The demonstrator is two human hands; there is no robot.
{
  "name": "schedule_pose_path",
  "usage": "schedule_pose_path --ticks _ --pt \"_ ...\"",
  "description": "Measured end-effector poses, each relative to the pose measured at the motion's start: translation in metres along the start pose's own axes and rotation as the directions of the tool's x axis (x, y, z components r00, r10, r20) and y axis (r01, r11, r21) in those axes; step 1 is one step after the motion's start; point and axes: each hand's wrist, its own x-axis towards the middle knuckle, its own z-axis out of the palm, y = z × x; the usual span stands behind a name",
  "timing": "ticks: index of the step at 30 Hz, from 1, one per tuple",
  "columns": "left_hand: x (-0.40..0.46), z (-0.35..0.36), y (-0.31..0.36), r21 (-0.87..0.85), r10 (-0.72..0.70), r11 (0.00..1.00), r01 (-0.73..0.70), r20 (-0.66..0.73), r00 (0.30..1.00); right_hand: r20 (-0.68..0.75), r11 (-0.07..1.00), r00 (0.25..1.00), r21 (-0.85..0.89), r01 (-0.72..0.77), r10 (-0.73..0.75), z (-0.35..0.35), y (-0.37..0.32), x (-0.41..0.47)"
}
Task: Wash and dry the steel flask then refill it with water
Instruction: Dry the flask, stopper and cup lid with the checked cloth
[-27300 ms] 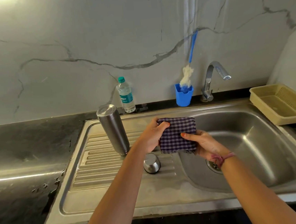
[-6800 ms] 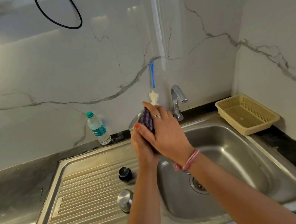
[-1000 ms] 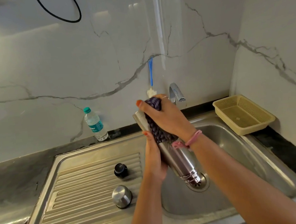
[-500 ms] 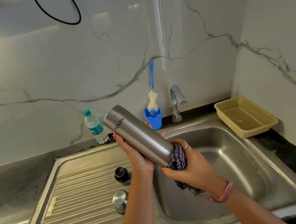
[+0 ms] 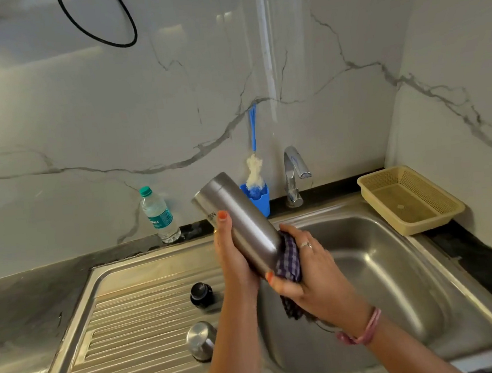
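Observation:
The steel flask (image 5: 239,223) is tilted over the sink, its flat base up and to the left, its mouth end down and to the right. My left hand (image 5: 234,262) grips its body from below. My right hand (image 5: 309,267) holds a purple checked cloth (image 5: 289,261) wrapped round the flask's lower end, which the cloth hides. On the drainboard lie the black inner stopper (image 5: 201,294) and the steel cap (image 5: 202,340).
The sink basin (image 5: 398,280) lies below my hands, with the tap (image 5: 296,175) behind it. A blue holder with a bottle brush (image 5: 256,196) and a plastic water bottle (image 5: 160,215) stand at the wall. A yellow basket (image 5: 409,199) sits at the right.
The flask has turned a little more upright and shifted right in my left hand. My right hand still rubs the cloth round its lower end.

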Motion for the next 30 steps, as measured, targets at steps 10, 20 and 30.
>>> schedule_pose_path --ticks 10,20,30 --pt "-0.019 0.014 -0.013 0.197 -0.035 0.98 0.014 0.104 0.994 -0.13 0.969 0.99 0.228 0.091 -0.062 -0.034 -0.053 0.086" --pt "0.002 -0.003 0.01 0.01 0.029 1.0 -0.03 0.052 0.998 0.318 0.797 0.942 0.54 -0.271 0.105 -0.003 0.03 -0.003" --pt "0.012 0.023 0.013 0.112 0.003 0.994 0.016 -0.17 0.985 0.006 0.988 0.989 0.055 -0.146 0.146 -0.005 0.043 -0.008"
